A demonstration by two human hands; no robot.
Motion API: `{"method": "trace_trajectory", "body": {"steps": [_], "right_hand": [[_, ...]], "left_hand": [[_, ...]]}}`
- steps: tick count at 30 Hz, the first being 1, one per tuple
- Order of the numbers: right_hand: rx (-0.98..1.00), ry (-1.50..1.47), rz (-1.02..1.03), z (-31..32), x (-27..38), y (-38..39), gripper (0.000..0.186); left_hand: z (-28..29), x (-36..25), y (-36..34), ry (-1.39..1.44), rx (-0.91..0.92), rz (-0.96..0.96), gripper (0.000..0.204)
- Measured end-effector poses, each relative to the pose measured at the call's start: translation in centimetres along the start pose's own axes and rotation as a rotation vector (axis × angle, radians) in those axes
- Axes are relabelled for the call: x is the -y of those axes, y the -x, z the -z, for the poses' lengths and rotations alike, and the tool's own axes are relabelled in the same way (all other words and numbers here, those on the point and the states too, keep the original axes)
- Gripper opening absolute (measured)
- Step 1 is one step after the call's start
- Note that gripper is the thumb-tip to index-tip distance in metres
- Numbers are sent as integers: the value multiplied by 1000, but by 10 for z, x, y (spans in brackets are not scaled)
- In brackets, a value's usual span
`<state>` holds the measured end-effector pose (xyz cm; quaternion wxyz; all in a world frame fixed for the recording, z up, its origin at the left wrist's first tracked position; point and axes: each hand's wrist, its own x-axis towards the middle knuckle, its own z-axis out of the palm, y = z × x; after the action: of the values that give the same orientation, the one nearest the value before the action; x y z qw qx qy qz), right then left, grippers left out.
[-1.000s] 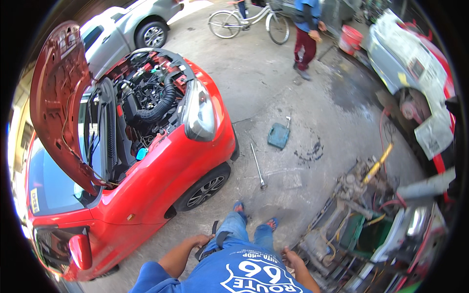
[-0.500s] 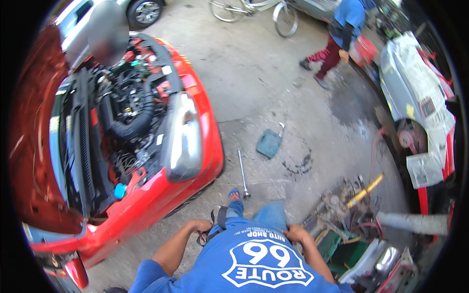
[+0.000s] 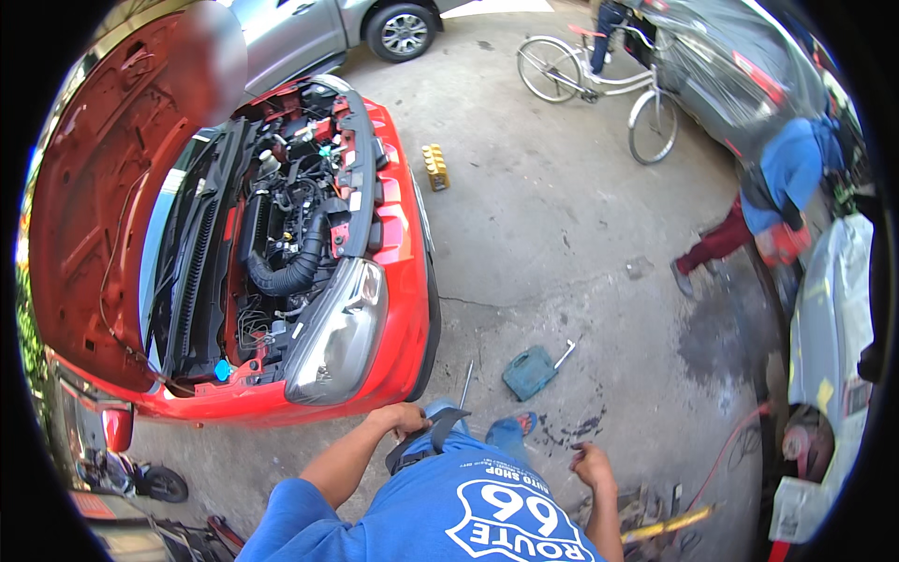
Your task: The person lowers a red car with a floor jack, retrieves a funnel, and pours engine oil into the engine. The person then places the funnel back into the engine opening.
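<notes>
My left hand (image 3: 405, 420) is closed at the black strap (image 3: 442, 427) by my waist, over my blue shirt and jeans. My right hand (image 3: 590, 464) hangs beside my right hip with its fingers loosely bent and apart, holding nothing. Ahead on the concrete are a teal plastic tool case (image 3: 528, 376) with a metal tool (image 3: 565, 352) lying by it, and a long steel bar (image 3: 467, 379), partly hidden by my legs. To my left stands a red car (image 3: 400, 244) with its hood (image 3: 98, 187) raised and engine bay exposed.
A co-worker (image 3: 785, 169) stoops at the right by a red bucket (image 3: 777, 243). A masked car (image 3: 829, 309) lines the right side. A white bicycle (image 3: 599, 77), a silver pickup (image 3: 309, 33), yellow containers (image 3: 435, 167), a motorcycle (image 3: 140, 476) and a red hose (image 3: 726, 440) are also in view.
I have moved forward along the red car, so the tools sit nearer my feet. The co-worker has walked rightward and bent down. My right hand has moved out from my hip.
</notes>
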<state>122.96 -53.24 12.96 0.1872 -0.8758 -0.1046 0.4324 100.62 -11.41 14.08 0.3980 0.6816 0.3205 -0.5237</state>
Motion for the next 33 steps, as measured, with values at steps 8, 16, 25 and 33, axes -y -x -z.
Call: {"method": "trace_trajectory", "body": {"steps": [8, 16, 25, 33], "right_hand": [[-208, -112, 354, 181, 173, -123, 49], [129, 228, 633, 187, 316, -232, 48], [432, 614, 443, 221, 425, -344, 56], [479, 695, 610, 235, 589, -472, 55]], "left_hand": [[26, -45, -29, 116, -451, -119, 55], [136, -96, -142, 3, -317, -166, 55], [385, -149, -145, 309, -693, -365, 49], [468, -141, -117, 660, -903, -290, 46]]}}
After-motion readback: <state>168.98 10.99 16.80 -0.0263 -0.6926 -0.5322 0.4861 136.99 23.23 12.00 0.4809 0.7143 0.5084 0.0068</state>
